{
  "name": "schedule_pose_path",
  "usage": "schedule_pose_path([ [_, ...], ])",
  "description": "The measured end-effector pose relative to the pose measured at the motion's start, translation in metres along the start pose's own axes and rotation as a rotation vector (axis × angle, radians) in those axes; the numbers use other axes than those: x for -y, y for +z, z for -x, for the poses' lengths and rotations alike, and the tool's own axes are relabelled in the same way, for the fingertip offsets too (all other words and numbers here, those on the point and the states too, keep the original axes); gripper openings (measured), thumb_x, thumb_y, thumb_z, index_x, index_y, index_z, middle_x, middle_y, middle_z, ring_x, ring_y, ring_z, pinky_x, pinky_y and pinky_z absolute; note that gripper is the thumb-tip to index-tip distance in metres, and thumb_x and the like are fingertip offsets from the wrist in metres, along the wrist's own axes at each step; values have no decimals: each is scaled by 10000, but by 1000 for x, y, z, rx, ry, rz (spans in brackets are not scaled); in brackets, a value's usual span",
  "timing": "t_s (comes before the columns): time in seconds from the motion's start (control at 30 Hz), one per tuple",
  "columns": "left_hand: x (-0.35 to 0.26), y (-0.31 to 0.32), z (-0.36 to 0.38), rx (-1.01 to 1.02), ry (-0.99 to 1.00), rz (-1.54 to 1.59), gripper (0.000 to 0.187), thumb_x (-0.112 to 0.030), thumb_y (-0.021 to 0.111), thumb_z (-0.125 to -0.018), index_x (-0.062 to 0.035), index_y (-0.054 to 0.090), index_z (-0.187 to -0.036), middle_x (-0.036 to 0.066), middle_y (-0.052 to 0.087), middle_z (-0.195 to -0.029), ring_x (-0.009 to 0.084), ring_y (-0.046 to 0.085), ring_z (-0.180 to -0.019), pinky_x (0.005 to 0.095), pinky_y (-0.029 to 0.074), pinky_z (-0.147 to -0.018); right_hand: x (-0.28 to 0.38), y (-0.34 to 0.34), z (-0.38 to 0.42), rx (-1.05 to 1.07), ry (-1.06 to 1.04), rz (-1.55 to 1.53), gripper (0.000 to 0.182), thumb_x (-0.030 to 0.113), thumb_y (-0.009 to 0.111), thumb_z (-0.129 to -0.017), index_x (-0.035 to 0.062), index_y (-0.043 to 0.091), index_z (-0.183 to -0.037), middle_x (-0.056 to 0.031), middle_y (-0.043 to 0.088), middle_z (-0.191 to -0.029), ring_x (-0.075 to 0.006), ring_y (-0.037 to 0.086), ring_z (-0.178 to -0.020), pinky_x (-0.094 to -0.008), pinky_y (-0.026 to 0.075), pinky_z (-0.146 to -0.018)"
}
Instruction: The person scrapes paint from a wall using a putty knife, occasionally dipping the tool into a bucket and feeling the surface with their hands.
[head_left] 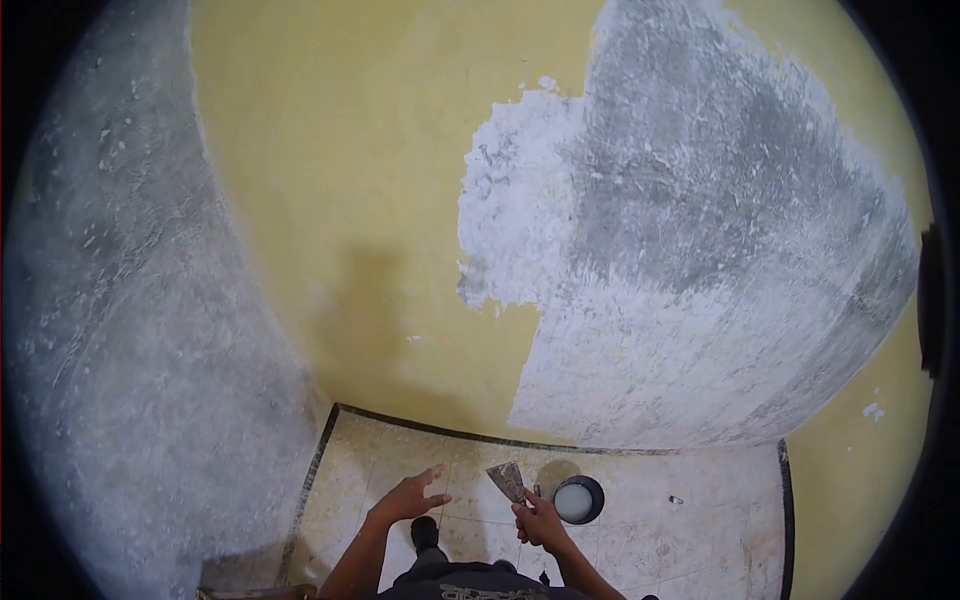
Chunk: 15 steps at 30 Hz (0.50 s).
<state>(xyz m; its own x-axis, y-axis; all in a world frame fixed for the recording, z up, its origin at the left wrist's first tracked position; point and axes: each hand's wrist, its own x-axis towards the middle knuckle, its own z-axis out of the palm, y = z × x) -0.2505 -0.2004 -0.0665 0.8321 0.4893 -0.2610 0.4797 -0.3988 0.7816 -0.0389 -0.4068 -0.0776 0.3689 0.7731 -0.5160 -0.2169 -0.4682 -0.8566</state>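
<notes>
My left hand [410, 498] is raised over the floor with its fingers apart and nothing in it. In my right hand [541, 522] is a scraper [507, 481], its wide, stained blade pointing up and to the left. Just right of that hand, a dark round bucket [598, 500] on the floor holds a whitish liquid. Ahead stands a yellow wall [330, 180] with a large patch [690, 190] of bare grey and white surface at the right.
A rough grey wall [150, 300] rises at the left. Dark skirting [430, 427] edges the pale, spotted tiled floor [640, 550]. A small object [676, 499] lies right of the bucket. My shoe [425, 530] shows below my left hand.
</notes>
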Motion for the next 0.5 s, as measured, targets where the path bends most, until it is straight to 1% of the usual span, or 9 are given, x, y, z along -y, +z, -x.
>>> schedule_pose_path([
  [0.1, 0, -30, -32, -102, 82, 35, 748, -448, 664, -864, -32, 394, -1424, 228, 508, -1367, 340, 515, -1250, 390, 404, -1035, 35, 30, -14, -49, 22, -12, 642, 204, 594, -932, 130, 297, -1496, -31, 540, -627, -119, 512, -435, -285, 435, -387],
  [0.17, 0, -48, -49, -155, 174, 127, 729, -443, 659, -870, -39, 402, -1419, 217, 517, -1363, 333, 527, -1238, 392, 413, -1024, 60, 50, -26, -221, -91, 83, 650, 209, 585, -937, 159, 277, -1508, -29, 538, -626, -112, 509, -430, -282, 429, -381],
  [0.23, 7, -62, -61, -77, 172, 134, 711, -416, 670, -874, -51, 402, -1422, 208, 526, -1358, 319, 533, -1234, 388, 418, -1017, 78, 59, -45, -253, -107, 120, 673, 245, 587, -934, 149, 258, -1513, -39, 558, -605, -111, 520, -423, -292, 457, -403],
  [0.3, 20, -80, -73, -1, 174, 132, 695, -389, 680, -877, -64, 402, -1424, 199, 534, -1353, 306, 540, -1231, 383, 424, -1011, 97, 68, -63, -234, -192, 75, 626, 248, 576, -939, 157, 311, -1498, -35, 563, -601, -109, 521, -427, -291, 465, -412],
  [0.33, 32, -88, -77, 55, 177, 122, 681, -385, 678, -880, -55, 414, -1414, 195, 534, -1354, 302, 539, -1232, 385, 424, -1012, 107, 74, -69, -279, -222, 81, 582, 267, 570, -947, 152, 362, -1478, -38, 546, -571, -116, 520, -426, -300, 461, -428],
  [0.37, 38, -97, -80, 111, 176, 116, 668, -381, 677, -883, -46, 426, -1404, 190, 534, -1355, 298, 537, -1233, 386, 424, -1013, 112, 77, -80, -291, -218, 78, 582, 267, 570, -947, 152, 362, -1478, -38, 546, -571, -116, 520, -426, -300, 461, -428],
  [0.4, 41, -108, -78, 137, 139, 200, 654, -369, 680, -883, -38, 439, -1393, 179, 537, -1355, 292, 535, -1235, 385, 424, -1014, 114, 77, -93, -329, -308, 147, 589, 290, 571, -957, 171, 344, -1487, -19, 522, -582, -99, 495, -423, -283, 441, -413],
  [0.43, 49, -116, -80, 149, 143, 204, 654, -369, 680, -883, -38, 439, -1393, 179, 537, -1355, 292, 535, -1235, 385, 424, -1014, 120, 77, -103, -367, -400, 218, 598, 313, 572, -967, 190, 326, -1497, 0, 499, -593, -81, 470, -421, -266, 421, -399],
  [0.5, 69, -129, -81, 44, 57, 225, 677, -394, 686, -866, -38, 449, -1391, 179, 551, -1340, 292, 550, -1217, 388, 433, -1008, 145, 79, -112, -412, -436, 219, 580, 318, 563, -974, 150, 349, -1487, 17, 470, -567, -64, 443, -433, -262, 411, -413],
])
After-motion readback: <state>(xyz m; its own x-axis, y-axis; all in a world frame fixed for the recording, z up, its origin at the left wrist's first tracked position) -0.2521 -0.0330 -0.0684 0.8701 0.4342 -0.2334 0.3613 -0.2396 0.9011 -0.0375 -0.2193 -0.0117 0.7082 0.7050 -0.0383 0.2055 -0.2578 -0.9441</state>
